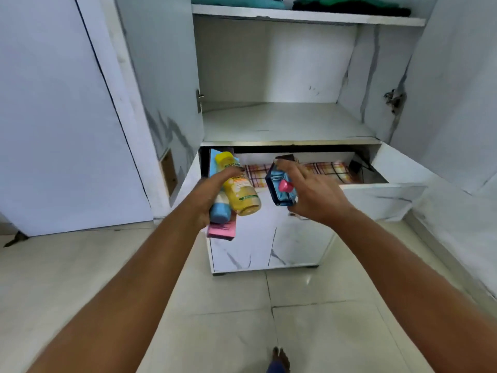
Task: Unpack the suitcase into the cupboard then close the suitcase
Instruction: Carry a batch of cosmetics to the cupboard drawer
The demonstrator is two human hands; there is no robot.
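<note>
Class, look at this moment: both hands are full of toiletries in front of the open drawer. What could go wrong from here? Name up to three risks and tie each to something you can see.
1. The left hand grips several things at once: a yellow bottle, a blue tube and a pink box. The box sits lowest and may slip out onto the tiled floor.
2. The right hand holds a blue perfume bottle that looks like glass; dropped, it could break.
3. The open drawer juts out and could be bumped.

Cupboard fills the upper centre of the frame; folded clothes on its top shelf. Open drawer below mid-frame, cloth inside. Left hand with bottles left of right hand with a bottle, both before the drawer.
</note>
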